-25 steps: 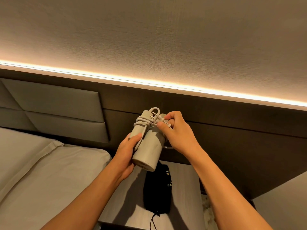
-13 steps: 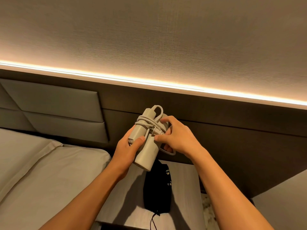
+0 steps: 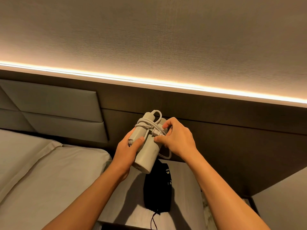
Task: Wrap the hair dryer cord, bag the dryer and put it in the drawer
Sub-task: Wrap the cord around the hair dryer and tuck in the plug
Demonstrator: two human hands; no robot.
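A grey folded hair dryer point(image 3: 147, 156) is held up in the air above the nightstand. My left hand point(image 3: 127, 151) grips its handle and body from the left, thumb across the front. Its grey cord point(image 3: 149, 127) is wound several times around the upper part, with a loose loop hanging at the lower right. My right hand point(image 3: 177, 141) pinches the plug end of the cord point(image 3: 157, 133) against the dryer. Below the dryer a black drawstring bag point(image 3: 157, 191) lies flat on the nightstand point(image 3: 186, 196). No drawer is visible.
A bed with pale sheets and pillows point(image 3: 41, 171) lies to the left. Behind it are a padded headboard point(image 3: 54, 112), a dark wood wall panel point(image 3: 232, 138) and a lit strip point(image 3: 149, 82). A pale surface point(image 3: 282, 208) fills the lower right corner.
The dryer has tilted and dropped slightly. My right hand has moved from the top of the wrap down to the plug end, and a loose cord loop now hangs at the right.
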